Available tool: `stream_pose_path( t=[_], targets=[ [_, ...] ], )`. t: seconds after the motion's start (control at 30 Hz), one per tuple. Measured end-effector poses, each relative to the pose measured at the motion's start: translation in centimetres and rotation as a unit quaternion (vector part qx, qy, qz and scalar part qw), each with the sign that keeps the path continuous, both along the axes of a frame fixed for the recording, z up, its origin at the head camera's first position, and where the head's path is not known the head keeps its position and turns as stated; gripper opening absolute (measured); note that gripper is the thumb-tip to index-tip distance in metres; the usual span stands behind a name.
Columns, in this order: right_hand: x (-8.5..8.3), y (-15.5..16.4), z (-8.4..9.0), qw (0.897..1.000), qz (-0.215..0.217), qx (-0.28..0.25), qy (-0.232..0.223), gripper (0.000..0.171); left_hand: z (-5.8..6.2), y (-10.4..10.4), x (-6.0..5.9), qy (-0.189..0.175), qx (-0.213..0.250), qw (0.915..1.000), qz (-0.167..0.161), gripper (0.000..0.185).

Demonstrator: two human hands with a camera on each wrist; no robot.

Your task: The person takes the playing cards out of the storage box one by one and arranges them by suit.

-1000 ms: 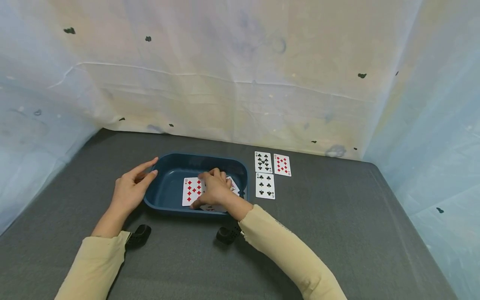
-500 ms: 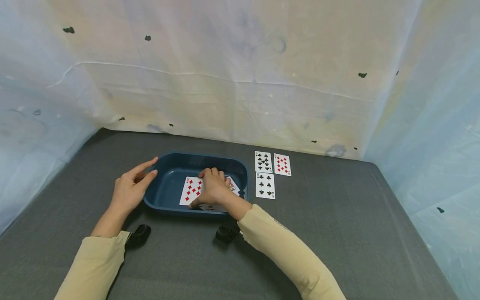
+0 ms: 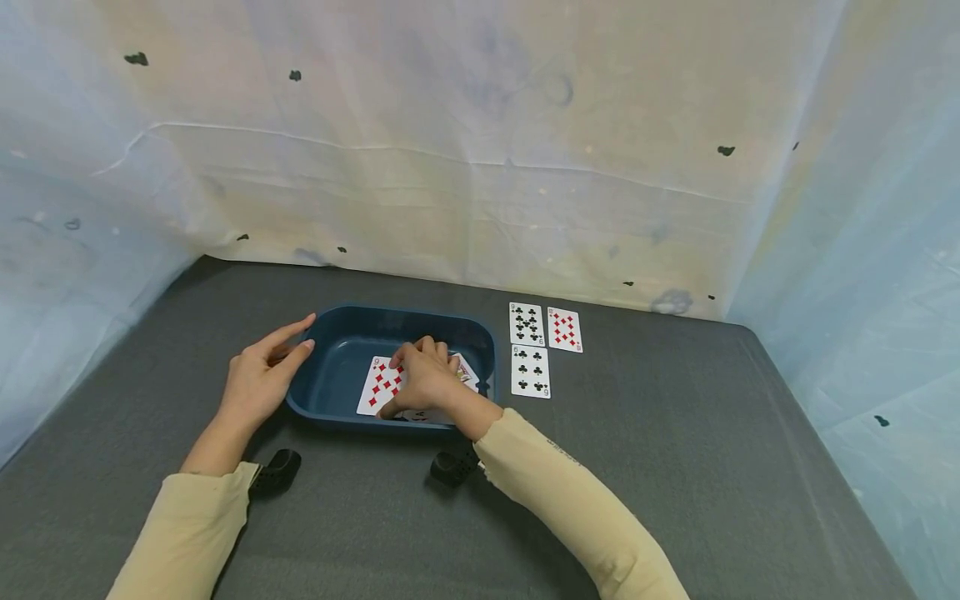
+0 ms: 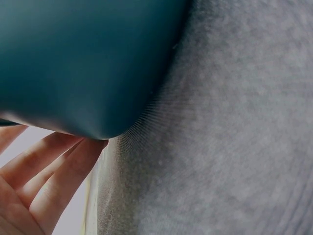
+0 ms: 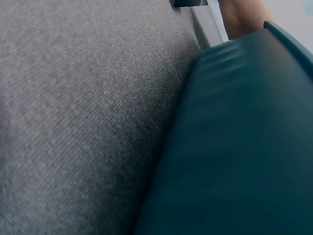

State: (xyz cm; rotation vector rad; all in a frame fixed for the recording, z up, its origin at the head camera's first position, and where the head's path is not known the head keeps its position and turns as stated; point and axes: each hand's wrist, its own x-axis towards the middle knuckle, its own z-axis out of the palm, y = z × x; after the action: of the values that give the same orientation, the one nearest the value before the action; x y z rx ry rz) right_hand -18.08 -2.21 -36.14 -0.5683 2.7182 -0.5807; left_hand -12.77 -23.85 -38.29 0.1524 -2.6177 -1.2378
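A dark blue tray (image 3: 390, 313) holds several playing cards at its right end. My right hand (image 3: 431, 377) reaches into it with bent fingers, the thumb low and the fingertips at the top of a nine of diamonds (image 3: 379, 388), gripping that card; its right part is hidden under the hand. Beneath the palm lie other cards (image 3: 463, 372), mostly covered. My left hand (image 3: 262, 371) touches the tray's left end, thumb and index finger at the rim. In the left wrist view its nearly straight fingers (image 4: 66, 181) rest against the tray's outer wall (image 4: 93, 68).
To the right of the tray, face up on the grey table (image 3: 675, 450), lie a nine of clubs (image 3: 527, 324), a red diamonds card (image 3: 565, 330) and a six of clubs (image 3: 530, 372). A pale sheet (image 3: 480, 150) hangs behind the table.
The nine of diamonds has slid slightly left and tilted under my right hand, whose fingers shifted a little with it. My left hand and the tray stay put.
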Motion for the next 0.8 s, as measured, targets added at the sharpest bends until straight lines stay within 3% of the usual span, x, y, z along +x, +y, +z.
stream_pose_path(
  t=[0.23, 0.6, 0.8],
  targets=[
    [-0.14, -0.04, -0.07, 1.0, 0.019, 0.014, 0.016, 0.083, -0.03, 0.05, 0.04, 0.001, 0.002, 1.0, 0.004, 0.046],
    [-0.04, -0.1, 0.04, 1.0, 0.016, 0.001, 0.002, 0.064, -0.05, 0.01, 0.04, 0.001, 0.009, 1.0, 0.0, 0.047],
    [0.04, -0.06, -0.05, 1.0, 0.015, -0.001, 0.023, 0.083, 0.02, 0.05, 0.05, 0.003, 0.005, 1.0, 0.001, 0.046]
  ],
)
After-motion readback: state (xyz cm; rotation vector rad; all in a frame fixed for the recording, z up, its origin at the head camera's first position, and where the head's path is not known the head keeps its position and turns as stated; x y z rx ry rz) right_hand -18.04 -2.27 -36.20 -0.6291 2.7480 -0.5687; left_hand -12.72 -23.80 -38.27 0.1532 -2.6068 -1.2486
